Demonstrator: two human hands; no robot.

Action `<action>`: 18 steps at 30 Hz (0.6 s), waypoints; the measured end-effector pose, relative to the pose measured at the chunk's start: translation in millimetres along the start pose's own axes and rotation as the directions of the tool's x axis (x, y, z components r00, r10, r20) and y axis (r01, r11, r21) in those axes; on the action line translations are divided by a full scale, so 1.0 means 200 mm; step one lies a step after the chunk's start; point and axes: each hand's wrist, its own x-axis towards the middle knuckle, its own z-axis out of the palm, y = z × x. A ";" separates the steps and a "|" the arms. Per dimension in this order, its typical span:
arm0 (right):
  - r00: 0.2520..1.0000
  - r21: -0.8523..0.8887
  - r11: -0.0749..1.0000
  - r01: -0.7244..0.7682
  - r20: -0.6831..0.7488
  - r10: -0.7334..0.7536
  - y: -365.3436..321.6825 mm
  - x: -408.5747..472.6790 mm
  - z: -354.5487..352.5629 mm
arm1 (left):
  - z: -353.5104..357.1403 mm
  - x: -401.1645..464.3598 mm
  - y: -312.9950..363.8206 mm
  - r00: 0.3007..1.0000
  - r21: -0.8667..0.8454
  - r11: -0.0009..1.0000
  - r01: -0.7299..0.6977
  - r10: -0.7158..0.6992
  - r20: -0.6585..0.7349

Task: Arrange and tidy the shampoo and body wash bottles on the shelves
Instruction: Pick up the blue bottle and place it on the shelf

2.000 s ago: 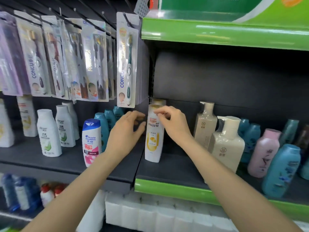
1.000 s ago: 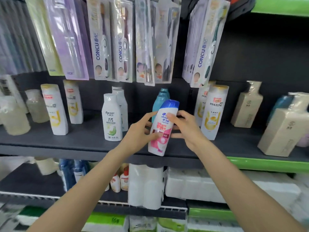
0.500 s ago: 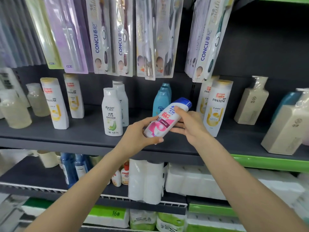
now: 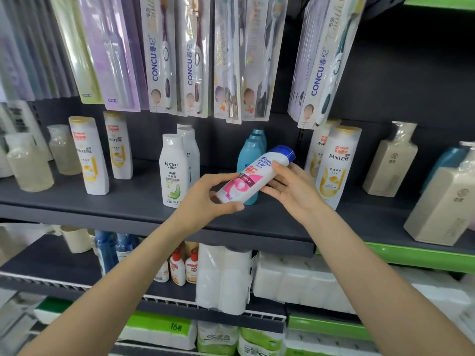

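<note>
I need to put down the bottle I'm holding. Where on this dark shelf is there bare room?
The dark shelf is bare between the yellow-capped bottle and the white bottle with the green leaf, and along its front edge. Between the teal bottles and the yellow-capped pair it is tight. Both hands hold the pink-and-white bottle.

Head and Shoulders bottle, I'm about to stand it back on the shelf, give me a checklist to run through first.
1. Grip: left hand holds the base end, right hand the cap end of the bottle: ok.
2. Upright: bottle tilted, cap up to the right: not ok.
3. Label facing out: ok.
4. Blue cap closed: cannot tell.
5. Free shelf between the Raclen bottle and the blue bottles: ok.
6. Neighbours upright: ok.
</note>
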 end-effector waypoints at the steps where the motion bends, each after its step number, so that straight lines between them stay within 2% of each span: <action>1: 1.000 -0.017 1.000 0.009 -0.004 -0.009 0.00 0.00 0.00 | 0.00 0.00 0.00 1.000 0.008 1.000 -0.003 0.003 -0.001; 3: 1.000 -0.038 0.999 0.024 -0.002 -0.024 0.00 -0.01 -0.01 | 0.00 -0.01 0.00 1.000 -0.012 1.000 0.009 -0.010 -0.006; 7: 0.999 -0.050 0.998 0.040 0.017 -0.039 0.00 -0.02 -0.05 | -0.01 -0.03 0.01 0.994 -0.333 0.937 0.106 -0.092 0.057; 9: 0.999 -0.071 0.997 0.032 -0.022 -0.034 0.01 -0.03 -0.07 | -0.01 -0.04 0.02 0.989 -0.404 0.903 0.148 -0.124 0.085; 13: 0.983 -0.147 0.989 -0.002 -0.184 -0.025 0.02 -0.04 -0.04 | 0.00 -0.02 0.03 0.980 -0.493 0.852 0.176 -0.198 0.007; 15: 0.970 -0.202 0.979 -0.002 -0.239 -0.047 0.01 -0.04 -0.03 | 0.00 -0.01 0.03 0.985 -0.482 0.865 0.140 -0.171 -0.020; 18: 0.974 -0.276 0.961 0.012 -0.215 -0.074 -0.01 -0.05 -0.04 | -0.01 -0.02 0.02 0.982 -0.426 0.893 0.149 -0.183 -0.040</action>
